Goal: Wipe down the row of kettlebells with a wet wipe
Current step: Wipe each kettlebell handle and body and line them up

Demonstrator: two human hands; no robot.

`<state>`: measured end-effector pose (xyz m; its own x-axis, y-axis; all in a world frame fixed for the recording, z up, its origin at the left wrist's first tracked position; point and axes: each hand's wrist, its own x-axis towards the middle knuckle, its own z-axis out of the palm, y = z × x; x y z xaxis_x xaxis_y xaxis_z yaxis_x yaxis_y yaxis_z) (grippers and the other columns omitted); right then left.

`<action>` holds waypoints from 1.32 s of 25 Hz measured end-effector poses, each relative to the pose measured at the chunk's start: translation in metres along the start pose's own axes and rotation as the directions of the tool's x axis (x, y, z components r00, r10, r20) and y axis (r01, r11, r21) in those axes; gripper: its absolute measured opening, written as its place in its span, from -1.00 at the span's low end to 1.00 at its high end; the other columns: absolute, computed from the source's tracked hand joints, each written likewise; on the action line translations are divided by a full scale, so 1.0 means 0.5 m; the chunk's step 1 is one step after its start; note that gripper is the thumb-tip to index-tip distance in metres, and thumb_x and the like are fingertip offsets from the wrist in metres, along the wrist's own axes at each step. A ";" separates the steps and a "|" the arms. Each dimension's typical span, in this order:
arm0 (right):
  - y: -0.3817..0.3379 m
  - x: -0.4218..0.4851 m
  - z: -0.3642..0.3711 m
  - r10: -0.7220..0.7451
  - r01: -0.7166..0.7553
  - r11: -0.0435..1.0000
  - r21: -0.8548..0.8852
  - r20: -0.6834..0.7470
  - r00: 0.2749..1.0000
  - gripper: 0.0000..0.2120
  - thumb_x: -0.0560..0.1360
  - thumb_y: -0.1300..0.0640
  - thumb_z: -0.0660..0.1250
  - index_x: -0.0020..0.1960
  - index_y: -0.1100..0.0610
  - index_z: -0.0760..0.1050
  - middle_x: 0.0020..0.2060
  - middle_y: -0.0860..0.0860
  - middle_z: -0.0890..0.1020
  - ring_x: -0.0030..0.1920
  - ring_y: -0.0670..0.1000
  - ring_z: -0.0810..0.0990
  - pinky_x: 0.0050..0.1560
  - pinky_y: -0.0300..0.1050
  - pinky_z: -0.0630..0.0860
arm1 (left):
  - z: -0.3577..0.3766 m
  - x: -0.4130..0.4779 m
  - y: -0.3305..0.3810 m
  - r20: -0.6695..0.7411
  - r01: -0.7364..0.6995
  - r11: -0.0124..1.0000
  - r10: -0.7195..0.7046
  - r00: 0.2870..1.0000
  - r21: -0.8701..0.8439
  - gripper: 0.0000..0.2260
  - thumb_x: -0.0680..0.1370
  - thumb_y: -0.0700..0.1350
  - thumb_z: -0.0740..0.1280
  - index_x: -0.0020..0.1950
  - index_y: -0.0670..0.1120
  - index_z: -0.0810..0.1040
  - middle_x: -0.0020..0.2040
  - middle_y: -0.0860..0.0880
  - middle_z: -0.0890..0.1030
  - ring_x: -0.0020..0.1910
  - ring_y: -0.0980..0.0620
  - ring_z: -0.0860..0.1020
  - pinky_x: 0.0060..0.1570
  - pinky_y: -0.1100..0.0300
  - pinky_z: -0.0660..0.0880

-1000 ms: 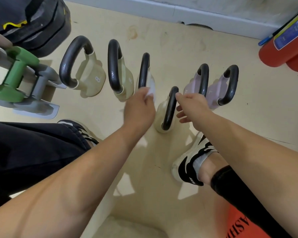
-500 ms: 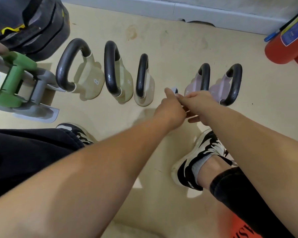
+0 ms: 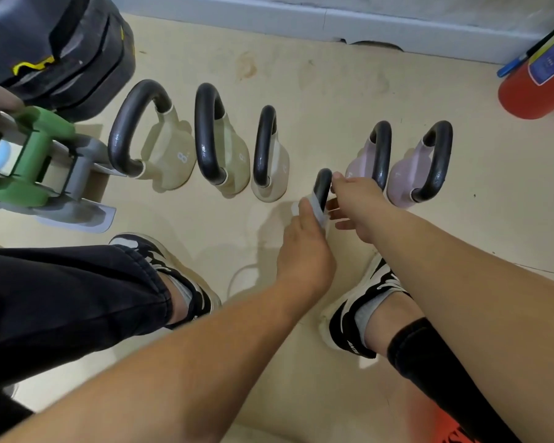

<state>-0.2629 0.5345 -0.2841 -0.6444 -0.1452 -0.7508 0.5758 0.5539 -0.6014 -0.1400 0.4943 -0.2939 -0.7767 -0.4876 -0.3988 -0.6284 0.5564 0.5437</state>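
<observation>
Several kettlebells with dark handles stand in a row on the beige floor: three cream ones (image 3: 173, 161) (image 3: 231, 161) (image 3: 274, 167) on the left and two lilac ones (image 3: 362, 158) (image 3: 410, 177) on the right. A fourth cream kettlebell sits between them, pulled nearer to me; only its handle (image 3: 322, 185) shows. My left hand (image 3: 304, 247) pinches a white wet wipe (image 3: 315, 209) against the near side of that handle. My right hand (image 3: 355, 203) holds the handle from the right, thumb at its top. The body of this kettlebell is hidden behind my hands.
A green dumbbell (image 3: 29, 158) lies on a grey stand (image 3: 77, 212) at the left, with a black bag (image 3: 55, 46) behind it. A red fire extinguisher (image 3: 538, 81) stands at the far right by the wall. My two sneakers (image 3: 173, 270) (image 3: 362, 302) flank the spot below the kettlebells.
My left hand moved right from the third cream kettlebell to the pulled-out one and then slid the wipe down its handle towards me. My right hand stayed at that handle.
</observation>
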 end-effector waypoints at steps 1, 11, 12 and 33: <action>-0.002 0.000 -0.001 0.007 -0.007 1.000 0.012 0.002 1.000 -0.65 0.69 -0.10 0.15 0.20 0.13 0.55 0.04 0.16 0.71 -0.09 0.11 0.65 -0.03 0.03 0.62 | -0.007 0.035 0.025 0.050 0.042 0.999 -0.043 0.998 0.026 -0.33 0.61 -0.18 0.20 0.62 -0.07 -0.10 0.39 -0.11 0.40 0.28 -0.15 0.47 0.05 0.06 0.41; -0.025 -0.006 -0.004 0.109 -0.122 0.968 0.217 0.071 0.992 -0.54 0.68 -0.17 0.03 0.33 0.08 0.51 0.12 0.03 0.70 0.10 0.06 0.68 0.19 0.07 0.62 | -0.044 0.094 0.064 0.127 0.085 0.989 -0.070 0.989 -0.119 -0.63 0.65 0.18 0.12 0.45 0.16 0.29 0.03 0.06 0.49 -0.13 -0.02 0.52 -0.26 0.13 0.39; -0.024 -0.007 0.000 0.108 -0.120 0.972 0.201 0.070 0.992 -0.53 0.68 -0.16 0.04 0.36 0.09 0.50 0.12 0.04 0.70 0.11 0.07 0.68 0.20 0.08 0.61 | -0.036 0.048 0.037 0.062 0.024 0.991 -0.016 0.998 -0.129 -0.55 0.67 0.10 0.12 0.57 0.23 0.15 0.02 0.08 0.46 -0.12 -0.03 0.49 -0.22 0.14 0.40; -0.025 -0.031 0.003 -0.034 0.042 0.990 -0.133 0.066 0.997 -0.48 0.47 -0.22 0.46 0.13 0.22 0.54 -0.06 0.17 0.69 -0.13 0.14 0.72 -0.11 0.05 0.71 | -0.012 -0.106 -0.126 0.084 0.119 0.952 -0.100 0.992 -0.283 -0.80 0.62 -0.23 0.17 0.03 -0.11 0.59 -0.11 0.02 0.62 -0.07 0.09 0.55 -0.03 0.21 0.47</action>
<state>-0.2593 0.5287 -0.2652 -0.6286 -0.2179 -0.7466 0.4763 0.6511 -0.5910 -0.0587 0.4812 -0.3028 -0.7112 -0.4826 -0.5112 -0.6785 0.2809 0.6787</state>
